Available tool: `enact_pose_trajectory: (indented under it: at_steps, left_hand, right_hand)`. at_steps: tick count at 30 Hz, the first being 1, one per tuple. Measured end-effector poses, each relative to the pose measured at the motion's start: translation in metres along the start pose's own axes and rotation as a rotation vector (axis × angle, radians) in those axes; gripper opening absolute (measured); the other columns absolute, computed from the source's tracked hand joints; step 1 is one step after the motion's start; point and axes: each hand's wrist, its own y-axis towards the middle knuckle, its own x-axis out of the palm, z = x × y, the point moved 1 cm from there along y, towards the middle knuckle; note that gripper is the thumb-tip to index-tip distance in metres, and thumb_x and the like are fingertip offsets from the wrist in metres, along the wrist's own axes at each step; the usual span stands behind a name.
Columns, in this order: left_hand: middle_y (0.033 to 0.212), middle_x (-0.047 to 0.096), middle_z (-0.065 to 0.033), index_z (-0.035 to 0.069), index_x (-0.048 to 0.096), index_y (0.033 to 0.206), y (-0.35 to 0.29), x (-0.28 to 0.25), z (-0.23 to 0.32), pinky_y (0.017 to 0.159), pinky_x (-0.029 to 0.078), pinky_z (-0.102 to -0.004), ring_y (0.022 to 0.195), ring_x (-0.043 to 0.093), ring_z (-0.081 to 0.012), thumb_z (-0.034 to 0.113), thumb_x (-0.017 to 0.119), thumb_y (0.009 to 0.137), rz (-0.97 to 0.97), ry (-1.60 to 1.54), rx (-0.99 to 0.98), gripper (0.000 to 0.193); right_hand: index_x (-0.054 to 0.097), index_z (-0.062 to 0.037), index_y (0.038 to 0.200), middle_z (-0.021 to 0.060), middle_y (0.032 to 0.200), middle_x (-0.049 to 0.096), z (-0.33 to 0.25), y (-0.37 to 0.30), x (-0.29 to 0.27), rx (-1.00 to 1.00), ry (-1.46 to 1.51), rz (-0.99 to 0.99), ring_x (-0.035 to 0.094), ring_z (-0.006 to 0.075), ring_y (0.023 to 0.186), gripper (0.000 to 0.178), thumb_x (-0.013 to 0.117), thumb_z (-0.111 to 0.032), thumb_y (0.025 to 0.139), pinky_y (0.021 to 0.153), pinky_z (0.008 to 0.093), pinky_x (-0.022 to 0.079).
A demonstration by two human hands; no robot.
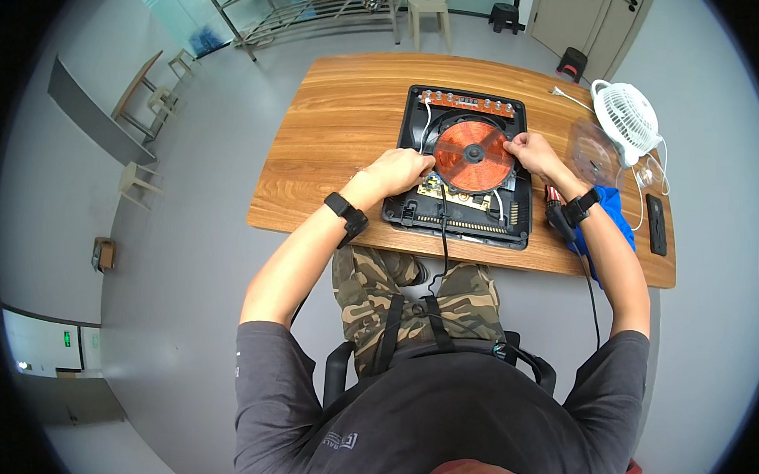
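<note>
An opened induction cooker (521, 204) lies on the wooden table in front of me, its black housing showing the parts inside. At its middle is a round copper coil (490, 176) with a dark hub. My left hand (403, 171) has its fingers closed at the coil's left edge; its fingertips are partly hidden. On the opposite edge, my right hand (533, 152) pinches the rim between thumb and fingers. A long orange circuit board (468, 104) runs along the far side. Nearer me, a yellowish circuit board (460, 195) shows partly below the coil. A black cord (445, 239) hangs over the table's front edge.
Beyond my right forearm are a white fan (626, 116), a clear plastic piece (593, 152), a blue cloth (616, 218) and a flat black strip (657, 224). A black corded tool (557, 216) lies beside my right wrist. The wooden table (333, 118) has a curved far edge.
</note>
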Motion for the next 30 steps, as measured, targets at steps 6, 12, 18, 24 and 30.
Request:
enact_pose_trajectory:
  at_steps: [6, 12, 18, 24, 30]
  left_hand:
    - [0.089, 0.070, -0.0184, 0.002, 0.061, 0.095, -0.003, -0.005, 0.000, 0.077, 0.053, -0.0502, 0.088, 0.067, -0.0414, 0.008, 0.067, 0.084, 0.028, -0.008, 0.103, 0.014]
    - [0.088, 0.070, -0.0169, 0.002, 0.059, 0.090, 0.000, -0.008, -0.001, 0.077, 0.053, -0.0490, 0.088, 0.067, -0.0411, 0.007, 0.068, 0.081, 0.000, 0.012, 0.154, 0.014]
    - [0.083, 0.068, -0.0153, 0.003, 0.058, 0.087, 0.001, -0.013, -0.001, 0.074, 0.052, -0.0484, 0.085, 0.066, -0.0400, 0.010, 0.073, 0.081, -0.061, 0.009, 0.148, 0.018]
    - [0.080, 0.068, -0.0157, 0.003, 0.057, 0.085, 0.004, -0.012, -0.005, 0.072, 0.052, -0.0481, 0.083, 0.066, -0.0393, 0.014, 0.076, 0.082, -0.104, -0.008, 0.133, 0.022]
    - [0.080, 0.067, -0.0168, 0.002, 0.057, 0.084, 0.004, -0.012, -0.002, 0.072, 0.052, -0.0486, 0.083, 0.066, -0.0396, 0.013, 0.074, 0.084, -0.089, 0.027, 0.138, 0.020]
  right_hand:
    - [0.061, -0.0079, 0.077, -0.0046, 0.067, 0.054, -0.005, -0.002, 0.002, -0.009, -0.005, -0.015, 0.045, 0.0066, 0.059, 0.030, 0.071, -0.029, 0.097, 0.052, 0.0270, 0.036]
    - [0.065, -0.0056, 0.078, 0.0056, 0.070, 0.064, 0.006, 0.004, 0.003, -0.020, -0.001, 0.006, 0.059, 0.0166, 0.068, 0.036, 0.073, -0.038, 0.090, 0.067, 0.0359, 0.050]
    - [0.064, -0.0067, 0.079, 0.0053, 0.072, 0.064, 0.010, 0.007, 0.005, 0.003, -0.025, -0.003, 0.059, 0.0165, 0.068, 0.036, 0.073, -0.040, 0.090, 0.068, 0.0361, 0.050]
    - [0.062, -0.0074, 0.077, 0.0042, 0.070, 0.063, 0.007, 0.006, 0.005, 0.005, -0.016, 0.001, 0.058, 0.0159, 0.068, 0.037, 0.073, -0.041, 0.090, 0.067, 0.0359, 0.049]
    - [0.061, -0.0085, 0.076, 0.0033, 0.069, 0.062, 0.005, 0.004, 0.005, 0.014, -0.002, -0.006, 0.057, 0.0153, 0.066, 0.037, 0.073, -0.040, 0.090, 0.066, 0.0354, 0.049]
